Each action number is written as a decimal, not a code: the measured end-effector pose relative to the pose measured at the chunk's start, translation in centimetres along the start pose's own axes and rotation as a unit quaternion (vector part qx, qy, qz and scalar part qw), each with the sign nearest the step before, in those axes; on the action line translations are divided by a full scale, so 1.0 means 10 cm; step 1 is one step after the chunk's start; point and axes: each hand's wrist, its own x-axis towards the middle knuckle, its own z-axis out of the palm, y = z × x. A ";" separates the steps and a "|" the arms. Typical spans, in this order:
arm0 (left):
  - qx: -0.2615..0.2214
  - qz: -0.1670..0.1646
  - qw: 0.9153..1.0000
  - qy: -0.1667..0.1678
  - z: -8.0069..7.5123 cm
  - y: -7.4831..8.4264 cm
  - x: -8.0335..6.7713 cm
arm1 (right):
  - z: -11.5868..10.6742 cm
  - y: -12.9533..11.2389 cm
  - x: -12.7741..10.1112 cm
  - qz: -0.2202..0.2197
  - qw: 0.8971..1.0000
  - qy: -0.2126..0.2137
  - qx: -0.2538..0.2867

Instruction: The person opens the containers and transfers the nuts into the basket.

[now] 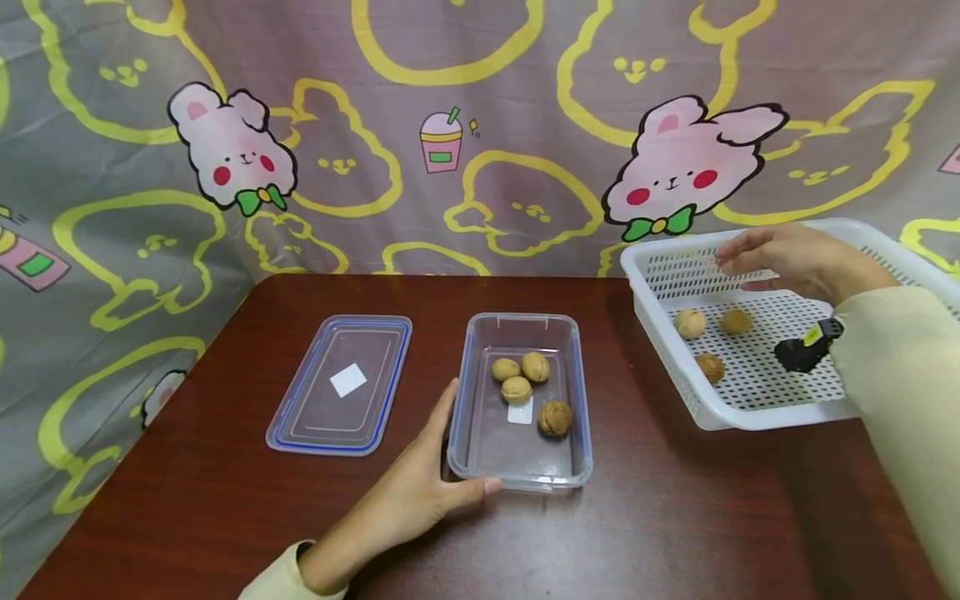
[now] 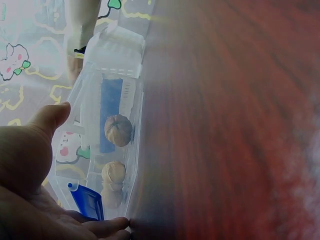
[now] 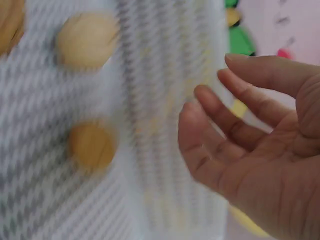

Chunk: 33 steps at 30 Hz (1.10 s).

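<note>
In the head view my left hand (image 1: 416, 492) rests against the near left corner of a clear plastic container (image 1: 463, 433). Its fingers run straight along the left side and the thumb lies on the front rim. Inside the container sit several walnuts, among them a darker walnut (image 1: 555, 418) and a paler walnut (image 1: 516, 390). My right hand (image 1: 795, 260) hovers over the far side of a white slotted basket (image 1: 678, 375), fingers loosely bent and holding nothing. Below it in the right wrist view, blurred, lie a pale walnut (image 3: 87, 40) and a browner walnut (image 3: 93, 145).
A clear lid (image 1: 315, 400) with a blue seal and a white label lies left of the container. A third basket walnut (image 1: 709, 367) lies by the near left wall. The forearm covers part of the basket. Behind the brown table (image 1: 637, 517) hangs a patterned curtain (image 1: 510, 108).
</note>
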 end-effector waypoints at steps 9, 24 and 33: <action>-0.002 0.000 1.000 0.004 0.00 -0.01 -0.02 | 0.24 -0.66 -0.12 -0.051 0.999 0.007 0.011; 0.004 0.002 1.000 0.004 -0.01 0.00 -0.01 | 1.15 -1.29 -0.55 -0.150 0.987 -0.044 0.026; 0.002 -0.002 1.000 0.002 0.00 -0.02 0.01 | 1.76 -1.36 -0.60 -0.167 0.975 -0.138 0.053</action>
